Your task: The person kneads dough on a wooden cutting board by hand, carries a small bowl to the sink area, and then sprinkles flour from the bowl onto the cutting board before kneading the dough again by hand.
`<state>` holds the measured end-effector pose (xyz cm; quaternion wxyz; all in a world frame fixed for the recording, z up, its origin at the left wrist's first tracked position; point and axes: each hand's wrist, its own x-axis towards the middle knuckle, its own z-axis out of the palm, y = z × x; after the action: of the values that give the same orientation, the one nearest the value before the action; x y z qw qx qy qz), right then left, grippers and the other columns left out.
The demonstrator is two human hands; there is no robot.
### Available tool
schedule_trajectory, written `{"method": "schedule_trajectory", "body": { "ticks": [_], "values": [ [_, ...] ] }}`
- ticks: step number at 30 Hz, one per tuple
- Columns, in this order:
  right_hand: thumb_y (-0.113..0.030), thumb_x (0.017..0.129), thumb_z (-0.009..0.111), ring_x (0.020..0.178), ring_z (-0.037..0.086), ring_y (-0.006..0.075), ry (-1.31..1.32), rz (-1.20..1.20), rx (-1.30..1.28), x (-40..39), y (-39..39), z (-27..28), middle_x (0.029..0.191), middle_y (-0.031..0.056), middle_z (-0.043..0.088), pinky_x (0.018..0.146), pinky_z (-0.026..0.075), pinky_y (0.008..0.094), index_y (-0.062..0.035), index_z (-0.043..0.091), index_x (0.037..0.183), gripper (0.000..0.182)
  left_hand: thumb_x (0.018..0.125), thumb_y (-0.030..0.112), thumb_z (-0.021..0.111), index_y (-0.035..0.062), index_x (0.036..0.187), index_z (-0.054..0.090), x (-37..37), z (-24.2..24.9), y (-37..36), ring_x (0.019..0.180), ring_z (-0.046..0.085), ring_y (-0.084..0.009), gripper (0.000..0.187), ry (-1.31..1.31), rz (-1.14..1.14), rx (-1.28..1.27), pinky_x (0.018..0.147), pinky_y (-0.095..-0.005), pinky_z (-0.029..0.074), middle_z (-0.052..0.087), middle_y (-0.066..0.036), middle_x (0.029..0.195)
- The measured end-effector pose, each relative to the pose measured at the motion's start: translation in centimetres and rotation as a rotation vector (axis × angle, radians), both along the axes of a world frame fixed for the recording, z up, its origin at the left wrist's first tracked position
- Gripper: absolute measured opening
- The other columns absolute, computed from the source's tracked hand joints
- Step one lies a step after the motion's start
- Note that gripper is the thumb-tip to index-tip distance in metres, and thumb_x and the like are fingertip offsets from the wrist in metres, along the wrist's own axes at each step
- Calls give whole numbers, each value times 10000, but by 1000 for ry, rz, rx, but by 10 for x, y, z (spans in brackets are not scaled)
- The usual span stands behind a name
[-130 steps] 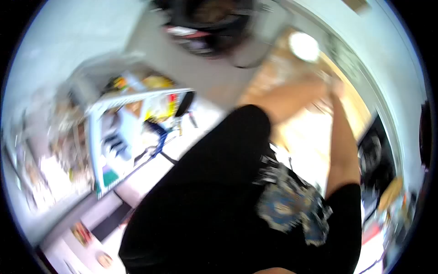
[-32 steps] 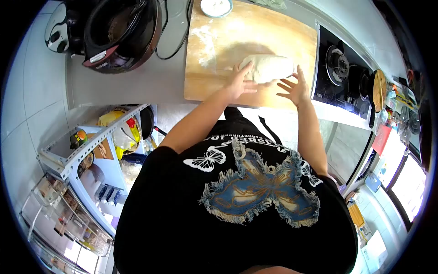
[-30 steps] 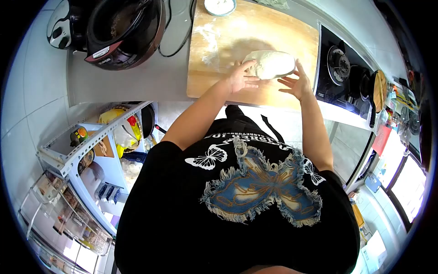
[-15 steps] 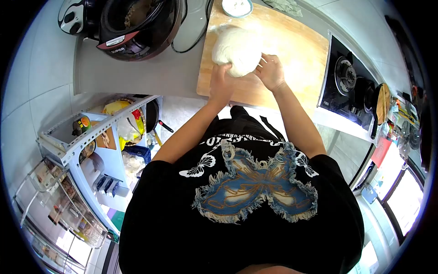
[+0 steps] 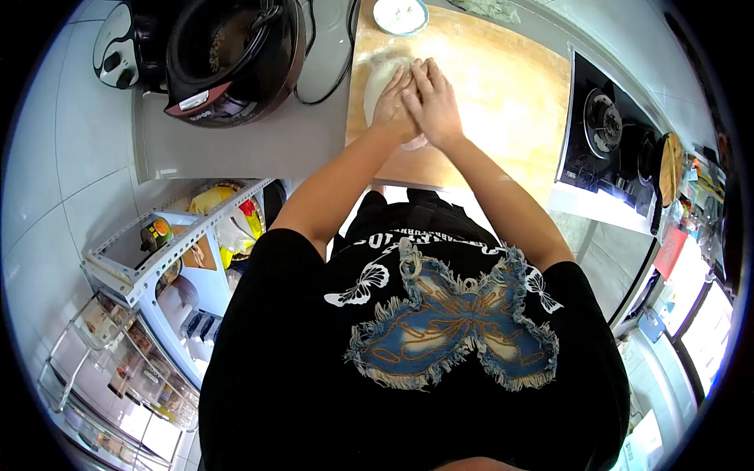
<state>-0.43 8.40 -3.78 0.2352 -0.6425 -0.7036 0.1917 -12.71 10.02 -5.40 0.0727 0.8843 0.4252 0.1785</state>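
A lump of white dough (image 5: 377, 85) lies on the wooden board (image 5: 503, 86), mostly covered by my hands. My left hand (image 5: 394, 106) rests flat on the dough with its fingers stretched out. Partly overlapping it, my right hand (image 5: 433, 102) presses from the right side, its fingers extended and pointing away from me. A small bowl of white powder (image 5: 400, 14) stands at the far left part of the board, beyond the dough.
A black cooker (image 5: 236, 59) stands on the grey counter (image 5: 228, 145) to the left, with a cable beside it. To the right is a black gas stove (image 5: 601, 122). A white shelf rack (image 5: 149, 271) stands below the counter at left.
Both hands have moved from the near edge and right side of the dough onto its top and now overlap. The dough, raised and rounded before, is now pressed down under them.
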Motion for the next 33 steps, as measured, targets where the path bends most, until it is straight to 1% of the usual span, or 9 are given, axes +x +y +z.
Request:
{"method": "schedule_trajectory", "body": {
  "ticks": [2, 6, 19, 22, 25, 27, 29, 31, 33],
  "values": [
    [-429, 970, 558, 1476, 285, 486, -108, 3, -21, -10, -3, -2, 1648, 262, 225, 1230, 219, 561, -108, 378, 1568, 702, 995, 357, 486, 56, 1610, 254, -4, -3, 5, 1561, 211, -265, 723, 77, -40, -57, 1286, -408, 144, 256, -145, 1674],
    [-456, 945, 576, 1469, 286, 494, -242, 44, 5, -21, 4, -7, 1627, 250, 267, 1220, 195, 608, -103, 353, 1577, 757, 980, 356, 490, 45, 1613, 224, -14, -4, 15, 1565, 189, -282, 754, 112, -82, -103, 1290, -412, 123, 212, -169, 1683],
    [-456, 911, 609, 1432, 321, 473, -142, 0, 67, -18, 36, -20, 1588, 252, 325, 1190, 199, 598, -97, 412, 1535, 746, 980, 396, 472, 77, 1622, 217, -13, -9, 49, 1566, 178, -273, 761, 339, -73, -83, 1286, -406, 111, 229, -152, 1680],
    [-427, 904, 632, 1419, 348, 448, -163, 3, 94, -15, 48, -14, 1577, 232, 355, 1194, 221, 559, -104, 408, 1531, 741, 965, 386, 481, 40, 1591, 283, -11, -22, 57, 1564, 185, -303, 743, 244, -97, -47, 1284, -444, 106, 259, -187, 1661],
    [-459, 923, 650, 1389, 425, 396, -110, 102, -181, 4, 56, 2, 1569, 231, 377, 1157, 317, 539, -98, 412, 1530, 745, 966, 386, 517, 23, 1529, 408, -12, -32, 50, 1525, 282, -307, 679, -76, -76, -193, 1278, -442, 138, 368, -181, 1613],
    [-517, 956, 631, 1337, 508, 332, 829, -132, -410, 36, 60, 4, 1505, 214, 473, 1100, 421, 500, -85, 427, 1522, 741, 953, 363, 601, 49, 1472, 499, -10, -21, 57, 1473, 367, -299, 616, -62, -83, -143, 1247, -456, 234, 441, -161, 1571],
    [-553, 962, 621, 1266, 578, 296, 558, -273, -545, 83, 58, -12, 1404, 195, 568, 1059, 486, 465, -63, 453, 1500, 747, 926, 329, 691, 87, 1362, 626, -34, -12, 72, 1421, 434, -298, 503, -605, 11, -533, 1148, -426, 389, 506, -160, 1520],
    [-586, 933, 649, 1225, 606, 318, 613, -363, -657, 92, 45, -15, 1326, 196, 613, 1063, 484, 470, -12, 478, 1463, 800, 930, 329, 699, 70, 1352, 634, -58, -21, 76, 1364, 507, -315, 499, -465, 467, -395, 1115, -419, 427, 586, -160, 1440],
    [-622, 897, 678, 1211, 612, 319, 848, -292, -940, 78, 38, 7, 1314, 208, 612, 1038, 492, 468, 22, 490, 1435, 861, 913, 319, 730, 51, 1353, 631, -79, -56, 94, 1277, 575, -288, 524, -455, 509, -649, 1062, -396, 468, 625, -163, 1384]
  ]
}}
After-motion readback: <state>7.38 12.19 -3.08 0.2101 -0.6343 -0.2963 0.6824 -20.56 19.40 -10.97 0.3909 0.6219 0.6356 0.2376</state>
